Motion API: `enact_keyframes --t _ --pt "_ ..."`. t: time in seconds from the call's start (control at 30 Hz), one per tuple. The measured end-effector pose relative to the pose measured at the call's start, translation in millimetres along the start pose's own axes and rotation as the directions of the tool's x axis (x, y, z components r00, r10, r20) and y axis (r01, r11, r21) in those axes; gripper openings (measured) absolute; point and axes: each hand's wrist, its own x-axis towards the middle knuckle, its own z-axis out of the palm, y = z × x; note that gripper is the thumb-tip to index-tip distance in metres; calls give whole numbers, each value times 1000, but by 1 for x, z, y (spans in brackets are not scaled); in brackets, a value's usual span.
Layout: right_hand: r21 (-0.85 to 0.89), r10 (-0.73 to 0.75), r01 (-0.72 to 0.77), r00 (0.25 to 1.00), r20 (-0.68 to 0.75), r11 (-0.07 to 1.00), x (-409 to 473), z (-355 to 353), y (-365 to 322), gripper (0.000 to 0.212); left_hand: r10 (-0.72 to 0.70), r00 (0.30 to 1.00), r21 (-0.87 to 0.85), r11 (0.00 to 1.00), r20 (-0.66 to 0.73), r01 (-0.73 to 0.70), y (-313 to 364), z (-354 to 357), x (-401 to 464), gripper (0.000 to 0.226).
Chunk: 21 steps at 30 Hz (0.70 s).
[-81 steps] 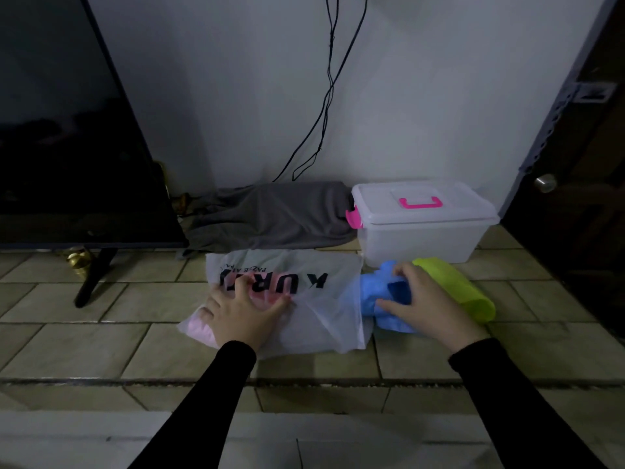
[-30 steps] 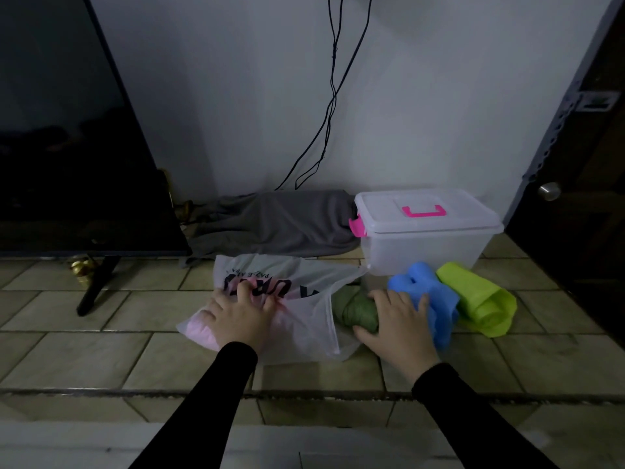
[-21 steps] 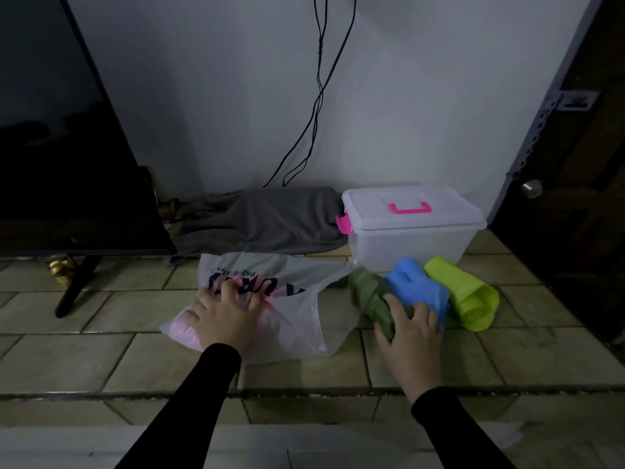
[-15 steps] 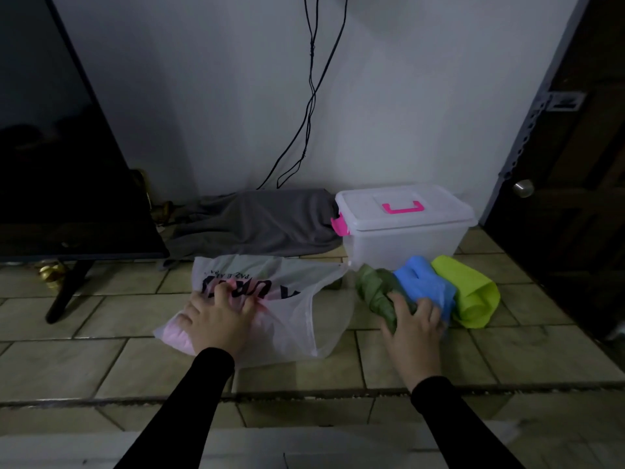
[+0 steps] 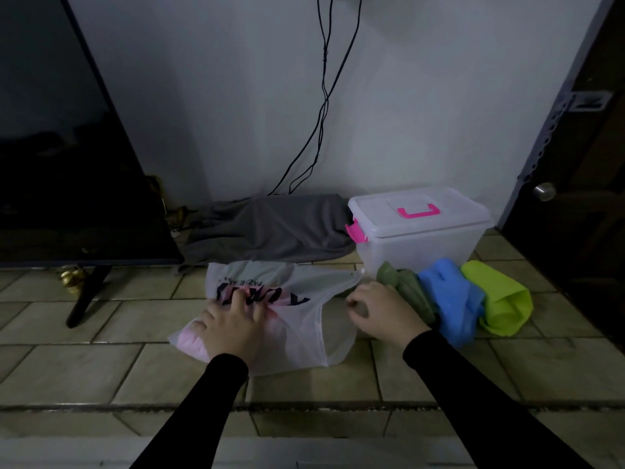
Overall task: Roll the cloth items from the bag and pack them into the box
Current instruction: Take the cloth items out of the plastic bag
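Note:
A white plastic bag (image 5: 304,336) with black lettering lies flat on the tiled floor, something pink showing through it. My left hand (image 5: 231,328) presses down on the bag's left part, fingers spread. My right hand (image 5: 382,314) hovers at the bag's open right end, fingers loosely curled, holding nothing. Right of it lie three cloths side by side: a dark green cloth (image 5: 406,289), a blue cloth (image 5: 453,299) and a lime-green cloth (image 5: 500,302), loosely rolled. Behind them stands a translucent box (image 5: 419,242) with its lid closed, with a pink handle and latch.
A grey cloth heap (image 5: 270,228) lies against the wall behind the bag. A dark TV (image 5: 67,147) on a leg stands at the left. Black cables (image 5: 321,96) hang down the wall. A dark door (image 5: 581,164) with a knob is at the right.
My right hand pulled the dark green cloth out of the bag, laid it beside the blue one, let go and moved back left to the bag's mouth. My left hand stayed on the bag.

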Motion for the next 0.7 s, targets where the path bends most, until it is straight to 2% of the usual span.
enact_keyframes --t 0.03,0.17,0.3,0.37,0.5,0.7 --pt "-2 20 -20 997 76 1000 6 4 3 32 0 1000 -2 1000 -4 0 0 0 -1 76" --pt "-45 56 -54 997 46 998 28 14 18 52 -12 999 24 1000 41 11 -1 -3 0 81" --pt "-2 107 -107 986 128 994 41 20 26 63 -19 998 20 1000 57 17 -1 -3 1 78" --pt "22 138 -143 980 143 990 45 23 26 64 -23 998 24 999 58 21 0 -3 1 77" --pt "14 197 -200 975 107 980 47 30 15 62 -25 997 56 998 72 21 2 1 2 58" --pt "172 204 -221 972 114 960 31 34 0 56 -16 997 91 996 75 9 3 0 2 60"
